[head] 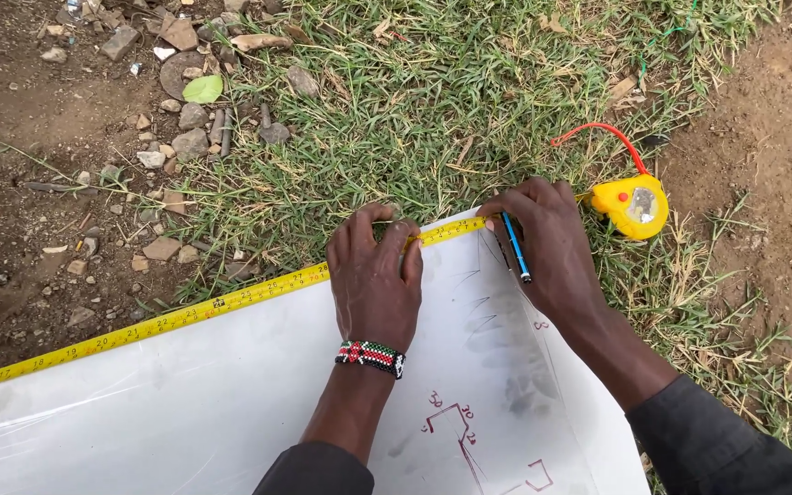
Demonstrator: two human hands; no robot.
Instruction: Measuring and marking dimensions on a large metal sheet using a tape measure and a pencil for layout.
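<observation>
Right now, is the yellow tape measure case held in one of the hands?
No, the tape measure case lies on the grass beside the right hand, which holds a blue pencil.

An outdoor work spot on bare ground: patchy green and dry grass (pixel 414 110) fills the upper middle of the frame, brown dirt (pixel 763 137) runs down the right, and grey stones and rubble (pixel 167 92) lie scattered on soil at upper left
</observation>
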